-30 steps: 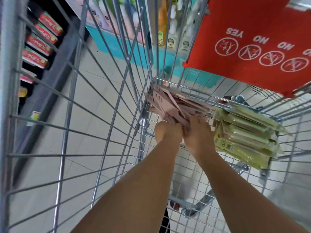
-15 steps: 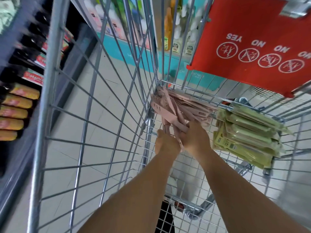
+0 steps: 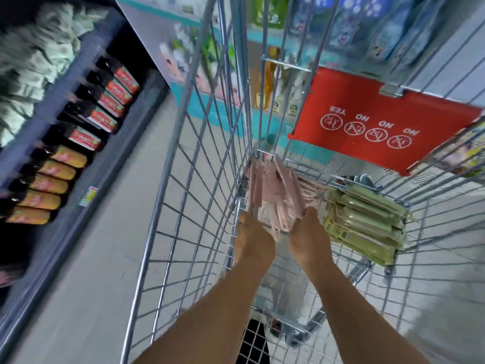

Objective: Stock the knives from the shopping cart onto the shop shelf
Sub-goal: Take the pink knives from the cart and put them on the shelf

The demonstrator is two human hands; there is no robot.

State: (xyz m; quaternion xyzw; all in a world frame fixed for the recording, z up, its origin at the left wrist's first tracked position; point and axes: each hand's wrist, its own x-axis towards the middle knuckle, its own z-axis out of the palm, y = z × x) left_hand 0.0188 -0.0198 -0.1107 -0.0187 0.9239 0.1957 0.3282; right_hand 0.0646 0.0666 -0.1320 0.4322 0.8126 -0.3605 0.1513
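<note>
A bundle of pink packaged knives [image 3: 275,191] is held above the floor of the wire shopping cart [image 3: 183,206], in its far left corner. My left hand [image 3: 253,241] grips the bundle's near left side. On its near right side my right hand [image 3: 309,236] grips it too. Some more pink packs [image 3: 312,191] lie on the cart floor behind the bundle. A stack of green packaged knives [image 3: 367,224] lies on the cart floor to the right of my right hand. The image is blurred.
A red child-seat flap [image 3: 367,122] hangs at the cart's far end. A dark shelf unit [image 3: 86,127] with bottles and jars [image 3: 47,177] runs along the left. A teal shelf with bottles [image 3: 265,82] stands ahead. Pale floor tiles [image 3: 105,245] lie between cart and left shelf.
Both hands gathered the pink knife packs and have lifted the bundle up off the cart floor. The camera has tilted up, so more of the left shelf shows.
</note>
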